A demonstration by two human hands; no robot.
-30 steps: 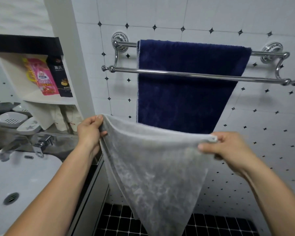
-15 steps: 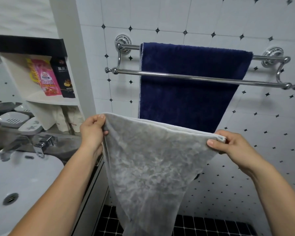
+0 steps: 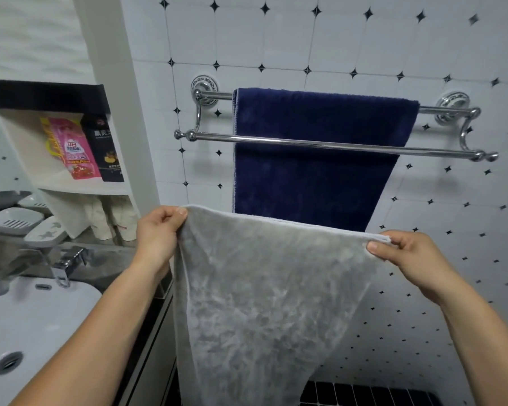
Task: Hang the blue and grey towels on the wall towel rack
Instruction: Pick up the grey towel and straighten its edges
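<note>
Both hands, left hand (image 3: 159, 234) and right hand (image 3: 414, 259), pinch the grey towel (image 3: 264, 303) by its top corners at lower centre, below the blue towel (image 3: 320, 159) draped on the towel rack (image 3: 335, 145).

The right hand (image 3: 417, 259) lies farther from the left hand (image 3: 159, 232) than a second earlier. The top hem of the grey towel (image 3: 261, 288), previously sagging, now runs nearly straight between the two grips. The hem also stands closer beneath the front bar of the towel rack (image 3: 335, 145). The view is tilted further upward, so the rack appears lower in the frame.
</note>
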